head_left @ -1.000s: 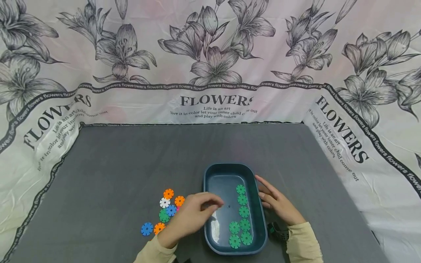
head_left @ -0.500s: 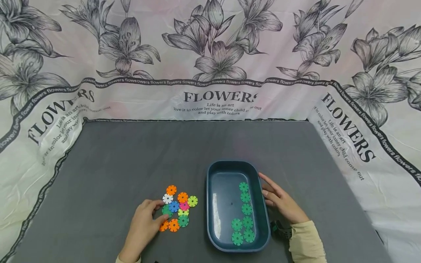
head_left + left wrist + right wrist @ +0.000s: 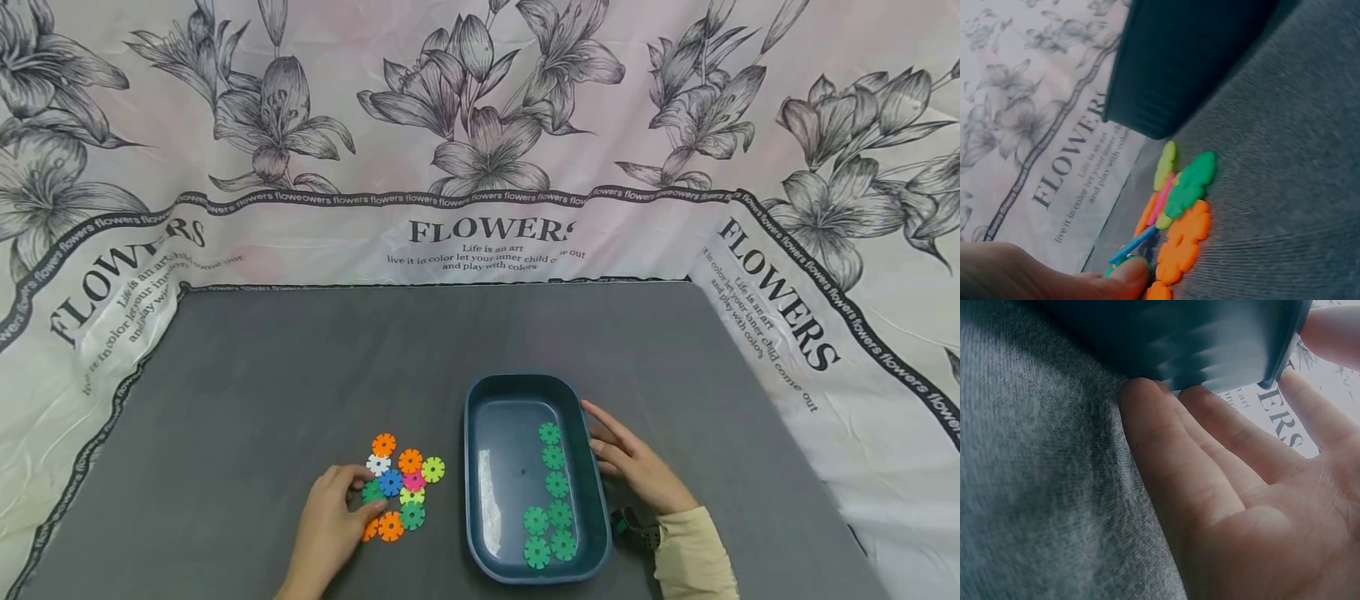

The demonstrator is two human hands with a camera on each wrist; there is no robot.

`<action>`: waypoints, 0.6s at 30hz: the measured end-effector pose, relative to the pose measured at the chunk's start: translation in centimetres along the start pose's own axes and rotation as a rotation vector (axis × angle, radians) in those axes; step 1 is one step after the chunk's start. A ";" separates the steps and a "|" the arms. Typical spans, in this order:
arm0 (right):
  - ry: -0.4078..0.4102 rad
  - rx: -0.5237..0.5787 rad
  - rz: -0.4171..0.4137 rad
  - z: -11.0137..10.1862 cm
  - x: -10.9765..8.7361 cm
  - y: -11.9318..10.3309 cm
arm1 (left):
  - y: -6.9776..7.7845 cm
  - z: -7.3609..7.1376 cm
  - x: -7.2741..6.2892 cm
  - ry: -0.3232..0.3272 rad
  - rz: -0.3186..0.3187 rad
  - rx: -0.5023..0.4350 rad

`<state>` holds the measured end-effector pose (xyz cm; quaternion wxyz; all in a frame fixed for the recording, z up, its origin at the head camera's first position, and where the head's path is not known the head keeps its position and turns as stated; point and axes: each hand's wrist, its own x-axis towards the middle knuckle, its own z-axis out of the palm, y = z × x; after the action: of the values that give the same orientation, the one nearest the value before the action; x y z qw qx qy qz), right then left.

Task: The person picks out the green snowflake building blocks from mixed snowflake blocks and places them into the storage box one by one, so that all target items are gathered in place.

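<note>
My left hand [image 3: 326,521] is at the left side of a loose cluster of notched plastic discs. Its thumb and index finger pinch a green disc [image 3: 372,490], which also shows by the thumb in the left wrist view. Around it lie a blue disc [image 3: 390,482], a white disc [image 3: 378,464], a pink disc [image 3: 413,481], and several orange, yellow and green ones. With extended fingers, my right hand [image 3: 637,467] touches the right outer wall of a dark blue tray [image 3: 498,433]. Inside the tray, green discs [image 3: 557,484] lie along its right side.
The grey cloth-covered table [image 3: 300,367] runs back to a white curtain [image 3: 487,242] printed with flowers and lettering. A dark strap-like item [image 3: 633,529] is on the right wrist, beside the tray.
My left hand has gone from over the tray leftward to the disc cluster, where its fingers have closed on the green disc. The right hand has stayed against the tray.
</note>
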<state>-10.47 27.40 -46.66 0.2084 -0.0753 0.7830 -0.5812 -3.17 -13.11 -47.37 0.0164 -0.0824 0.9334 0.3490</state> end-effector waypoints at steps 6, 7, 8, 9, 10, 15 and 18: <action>-0.002 0.006 -0.017 0.2 0.2 0.0 | -0.7 -0.5 0.3 0.006 -0.079 -0.113; -0.006 0.007 -0.021 0.2 0.2 0.0 | -0.8 -0.7 0.3 0.010 -0.090 -0.128; -0.008 0.005 -0.025 0.2 0.2 0.0 | -0.9 -0.8 0.3 0.016 -0.102 -0.145; -0.009 0.006 -0.024 0.2 0.3 0.0 | -0.9 -0.9 0.4 0.022 -0.110 -0.165; -0.011 0.007 -0.026 0.2 0.3 0.1 | -0.9 -1.1 0.4 0.028 -0.118 -0.183; -0.032 0.024 -0.038 0.2 0.3 0.2 | 0.1 -2.1 1.3 0.010 -0.168 -0.355; -0.026 0.041 -0.024 0.2 0.2 0.2 | 1.2 -2.5 2.4 -0.061 -0.184 -0.514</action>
<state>-10.59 27.23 -46.92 0.2128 -0.0879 0.7672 -0.5987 -5.64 -14.19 -44.95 0.0548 -0.1575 0.8019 0.5737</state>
